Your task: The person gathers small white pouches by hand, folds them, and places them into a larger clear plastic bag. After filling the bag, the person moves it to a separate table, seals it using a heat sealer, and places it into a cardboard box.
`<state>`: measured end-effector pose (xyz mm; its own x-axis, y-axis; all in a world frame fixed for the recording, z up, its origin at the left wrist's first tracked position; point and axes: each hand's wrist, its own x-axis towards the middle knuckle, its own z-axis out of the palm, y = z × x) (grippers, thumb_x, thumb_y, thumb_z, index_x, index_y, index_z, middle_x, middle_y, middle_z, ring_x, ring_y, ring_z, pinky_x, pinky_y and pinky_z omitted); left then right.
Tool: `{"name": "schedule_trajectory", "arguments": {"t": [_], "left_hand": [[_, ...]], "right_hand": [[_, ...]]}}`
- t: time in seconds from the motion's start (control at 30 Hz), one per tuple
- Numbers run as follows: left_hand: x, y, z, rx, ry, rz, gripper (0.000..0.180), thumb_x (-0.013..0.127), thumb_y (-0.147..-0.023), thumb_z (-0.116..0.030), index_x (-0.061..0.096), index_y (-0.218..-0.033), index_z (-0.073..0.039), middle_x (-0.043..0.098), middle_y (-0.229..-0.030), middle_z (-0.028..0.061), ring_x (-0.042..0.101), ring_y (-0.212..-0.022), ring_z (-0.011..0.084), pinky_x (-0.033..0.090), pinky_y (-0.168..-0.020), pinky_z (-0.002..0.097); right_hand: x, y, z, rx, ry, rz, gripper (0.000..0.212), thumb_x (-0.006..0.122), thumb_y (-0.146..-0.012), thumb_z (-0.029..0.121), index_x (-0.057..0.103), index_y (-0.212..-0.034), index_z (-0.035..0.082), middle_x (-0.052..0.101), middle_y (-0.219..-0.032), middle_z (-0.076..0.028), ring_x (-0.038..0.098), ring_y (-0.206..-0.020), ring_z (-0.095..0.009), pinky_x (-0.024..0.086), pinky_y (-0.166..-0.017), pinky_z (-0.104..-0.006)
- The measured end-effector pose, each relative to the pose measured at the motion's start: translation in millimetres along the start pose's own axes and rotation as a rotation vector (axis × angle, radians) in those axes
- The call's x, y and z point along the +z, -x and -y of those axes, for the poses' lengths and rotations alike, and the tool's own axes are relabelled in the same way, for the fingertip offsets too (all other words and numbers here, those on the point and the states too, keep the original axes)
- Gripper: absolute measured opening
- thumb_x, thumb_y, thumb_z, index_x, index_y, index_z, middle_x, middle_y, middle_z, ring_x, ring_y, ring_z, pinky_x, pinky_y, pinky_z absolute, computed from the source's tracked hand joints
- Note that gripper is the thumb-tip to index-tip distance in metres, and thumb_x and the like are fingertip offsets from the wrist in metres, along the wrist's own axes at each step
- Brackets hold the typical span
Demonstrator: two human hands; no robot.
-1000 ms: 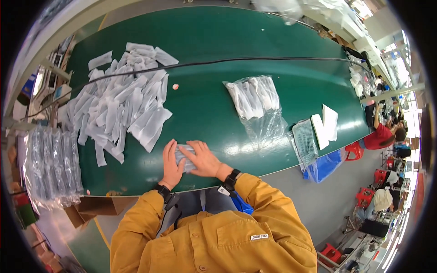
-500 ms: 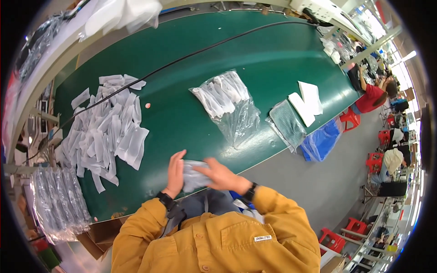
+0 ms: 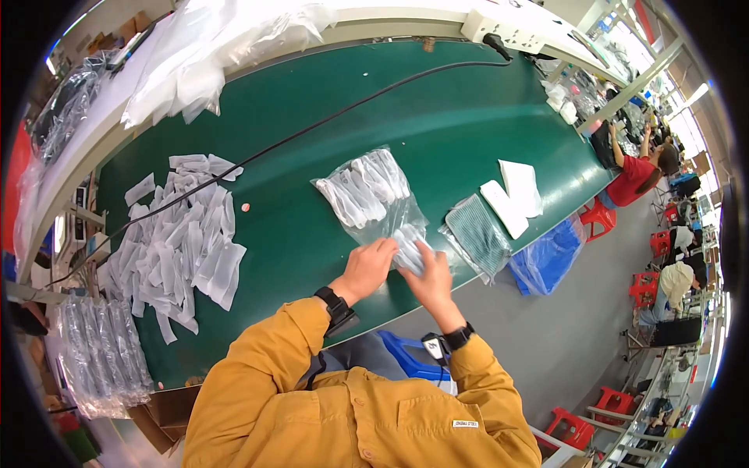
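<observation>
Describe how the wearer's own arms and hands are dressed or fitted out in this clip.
The left hand and right hand are ungloved. Both arms wear long mustard-yellow sleeves. A black band circles each wrist: the left band and the right band. Beside the right one sits a small white piece with dark markings.

- Site: factory-type workshop.
- Long green workbench [image 3: 289,242] bearing a heap of near-identical pale strips [image 3: 183,242].
- Power strip [image 3: 507,33] on the frame [image 3: 390,31] above it.
- Right side: several red stools [image 3: 644,288] on grey floor [image 3: 530,335]; co-worker [image 3: 629,186] in red top.
</observation>
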<state>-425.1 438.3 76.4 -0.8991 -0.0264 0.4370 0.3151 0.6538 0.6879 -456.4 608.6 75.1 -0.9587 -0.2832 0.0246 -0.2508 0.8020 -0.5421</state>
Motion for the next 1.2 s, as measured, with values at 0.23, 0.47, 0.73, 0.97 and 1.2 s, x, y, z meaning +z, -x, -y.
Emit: {"name": "schedule_trajectory", "arguments": {"t": [0.23, 0.47, 0.73, 0.97, 1.2], "left_hand": [[-8.3, -2.3, -4.6, 0.034, 0.111, 0.054, 0.009, 0.06, -0.085, -0.002, 0.056, -0.093, -0.003, 0.062, -0.083, 0.0153, 0.062, -0.075, 0.0373, 0.05, -0.063, 0.0433], [2.5, 3.7, -6.2, -0.03, 0.229, 0.073, 0.009, 0.06, -0.086, -0.001, 0.055, -0.095, -0.002, 0.062, -0.084, 0.0161, 0.063, -0.077, 0.037, 0.051, -0.064, 0.0423], [-4.9, -3.9, 2.1, -0.128, 0.259, -0.042, 0.012, 0.056, -0.086, 0.001, 0.055, -0.097, -0.003, 0.062, -0.086, 0.0187, 0.063, -0.079, 0.0387, 0.052, -0.066, 0.0439], [25.0, 3.6, 3.9, -0.073, 0.413, 0.069, 0.011, 0.057, -0.088, -0.006, 0.053, -0.098, -0.003, 0.062, -0.082, 0.0147, 0.063, -0.077, 0.0379, 0.051, -0.065, 0.0428], [-24.2, 26.0, 12.6, -0.139, 0.101, 0.071, 0.018, 0.059, -0.084, -0.01, 0.057, -0.1, -0.004, 0.06, -0.091, 0.014, 0.06, -0.089, 0.0324, 0.048, -0.077, 0.0423]], "right_hand": [[91.8, -95.9, 19.4, -0.126, -0.181, -0.105, 0.073, 0.077, -0.076, 0.031, 0.044, -0.136, 0.006, 0.044, -0.125, -0.034, 0.05, -0.109, -0.047, 0.044, -0.09, -0.0525], [95.2, -184.2, 25.1, -0.265, 0.161, -0.264, 0.078, 0.072, -0.081, 0.033, 0.035, -0.139, -0.004, 0.042, -0.127, -0.036, 0.042, -0.117, -0.051, 0.035, -0.099, -0.0563], [93.5, -101.9, -14.0, -0.483, 0.099, -0.218, 0.046, 0.066, -0.084, 0.031, 0.052, -0.111, -0.003, 0.053, -0.108, -0.03, 0.056, -0.093, -0.046, 0.047, -0.078, -0.0527], [117.7, -161.5, 0.6, -0.466, 0.16, 0.109, 0.025, 0.056, -0.092, 0.023, 0.062, -0.079, 0.003, 0.063, -0.076, -0.02, 0.063, -0.072, -0.037, 0.048, -0.058, -0.0486], [109.8, -151.0, -2.7, -0.575, -0.249, 0.197, 0.027, 0.058, -0.093, 0.026, 0.061, -0.085, 0.001, 0.065, -0.078, -0.02, 0.064, -0.068, -0.035, 0.049, -0.062, -0.0423]]}}
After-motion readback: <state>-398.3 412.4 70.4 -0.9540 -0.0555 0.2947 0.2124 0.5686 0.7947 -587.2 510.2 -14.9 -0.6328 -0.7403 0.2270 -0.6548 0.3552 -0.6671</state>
